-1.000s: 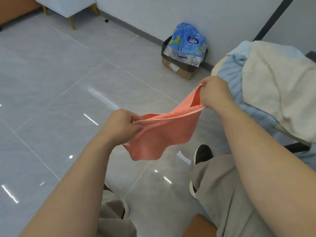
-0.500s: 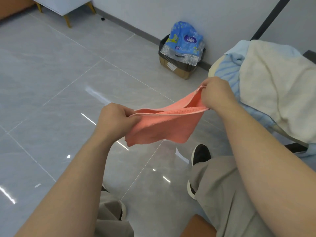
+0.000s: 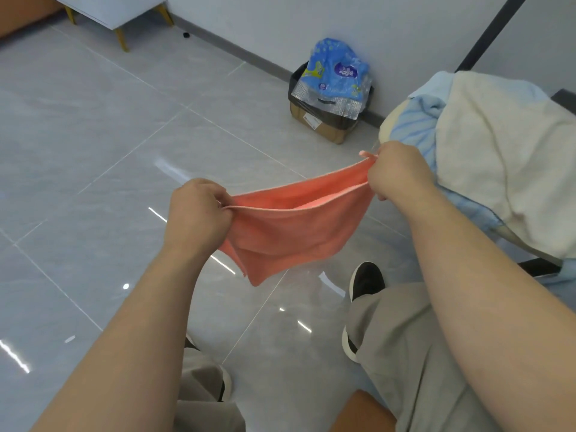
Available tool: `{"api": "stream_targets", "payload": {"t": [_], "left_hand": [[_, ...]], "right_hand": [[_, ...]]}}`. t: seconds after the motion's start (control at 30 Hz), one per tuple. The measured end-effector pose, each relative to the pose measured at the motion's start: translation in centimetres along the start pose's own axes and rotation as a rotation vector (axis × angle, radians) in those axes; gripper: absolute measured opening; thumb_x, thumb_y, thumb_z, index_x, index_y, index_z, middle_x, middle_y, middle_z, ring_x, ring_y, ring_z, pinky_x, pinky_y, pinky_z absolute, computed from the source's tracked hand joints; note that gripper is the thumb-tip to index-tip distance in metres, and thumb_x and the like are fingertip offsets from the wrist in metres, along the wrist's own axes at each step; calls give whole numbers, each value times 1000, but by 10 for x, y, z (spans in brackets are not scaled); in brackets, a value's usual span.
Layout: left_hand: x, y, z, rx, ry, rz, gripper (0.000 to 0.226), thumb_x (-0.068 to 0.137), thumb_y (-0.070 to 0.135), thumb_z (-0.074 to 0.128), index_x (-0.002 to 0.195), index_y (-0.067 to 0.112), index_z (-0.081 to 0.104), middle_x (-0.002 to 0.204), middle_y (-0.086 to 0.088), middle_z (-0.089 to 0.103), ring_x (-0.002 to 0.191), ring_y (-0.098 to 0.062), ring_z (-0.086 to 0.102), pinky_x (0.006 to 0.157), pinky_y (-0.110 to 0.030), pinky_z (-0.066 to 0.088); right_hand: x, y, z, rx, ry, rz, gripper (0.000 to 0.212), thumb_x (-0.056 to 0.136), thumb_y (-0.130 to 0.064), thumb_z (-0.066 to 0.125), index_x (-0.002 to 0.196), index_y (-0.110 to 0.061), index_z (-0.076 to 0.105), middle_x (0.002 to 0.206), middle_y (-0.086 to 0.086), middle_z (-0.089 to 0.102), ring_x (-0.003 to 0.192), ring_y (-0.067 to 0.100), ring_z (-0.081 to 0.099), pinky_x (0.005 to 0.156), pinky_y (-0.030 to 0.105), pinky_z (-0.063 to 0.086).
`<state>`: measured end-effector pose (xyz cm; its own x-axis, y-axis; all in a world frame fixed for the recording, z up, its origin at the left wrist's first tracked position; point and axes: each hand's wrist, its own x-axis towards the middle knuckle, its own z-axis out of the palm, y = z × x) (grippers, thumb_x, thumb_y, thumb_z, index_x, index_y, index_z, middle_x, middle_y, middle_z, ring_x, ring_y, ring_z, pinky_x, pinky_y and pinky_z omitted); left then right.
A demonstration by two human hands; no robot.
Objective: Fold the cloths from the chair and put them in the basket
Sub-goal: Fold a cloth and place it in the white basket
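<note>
Head view: both hands are closed on a pink cloth (image 3: 290,232), holding it in the air above the tiled floor (image 3: 93,151), in front of the person's knees. The left hand (image 3: 199,210) pinches one end of its top edge with curled fingers and thumb; the right hand (image 3: 397,173) grips the other end, higher and farther away, with a small corner of pink poking out above the fist. The cloth is doubled: two layers run side by side along the stretched top edge, with a gap open between them near the right hand, and the lower part sags to a point under the left hand. To the right, a cream cloth (image 3: 505,157) lies draped over a blue cloth (image 3: 414,129) on a chair (image 3: 539,266), of which only a dark bar shows below the pile. The right hand is just beside the blue cloth. By the wall stands a cardboard box (image 3: 318,123) with a blue bag (image 3: 333,79) sticking out of it. A white cabinet (image 3: 115,10) on gold legs is at the top left. Below the cloth are grey trousers (image 3: 405,353) and a dark shoe (image 3: 364,280).
</note>
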<state>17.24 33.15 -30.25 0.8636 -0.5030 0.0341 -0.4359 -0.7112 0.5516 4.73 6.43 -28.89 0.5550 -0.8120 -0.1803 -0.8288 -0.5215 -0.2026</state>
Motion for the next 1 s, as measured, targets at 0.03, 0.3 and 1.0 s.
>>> {"api": "stream_targets", "payload": {"t": [0.03,0.3,1.0], "left_hand": [[1,-3,0,27,2,-16,27,68,-3,61,81,12,78,92,-7,70,85,-28,64,73,-29,48],[3,-15,-1,150,-98,-42,40,72,-8,49,86,17,77,78,-9,70,79,-32,63,68,-38,55],[7,-28,-5,324,-147,-77,37,65,-11,47,78,10,76,75,-12,67,72,-33,59,63,-39,56]], "right_hand": [[0,0,0,-15,-5,5,15,80,-1,58,89,-12,58,103,20,68,96,36,66,68,33,41],[4,2,4,30,59,-23,25,96,-26,53,113,-12,67,117,19,64,107,38,61,83,36,49],[0,-1,-3,106,-4,7,22,75,-4,54,91,-8,69,96,19,66,80,32,58,67,30,46]]}}
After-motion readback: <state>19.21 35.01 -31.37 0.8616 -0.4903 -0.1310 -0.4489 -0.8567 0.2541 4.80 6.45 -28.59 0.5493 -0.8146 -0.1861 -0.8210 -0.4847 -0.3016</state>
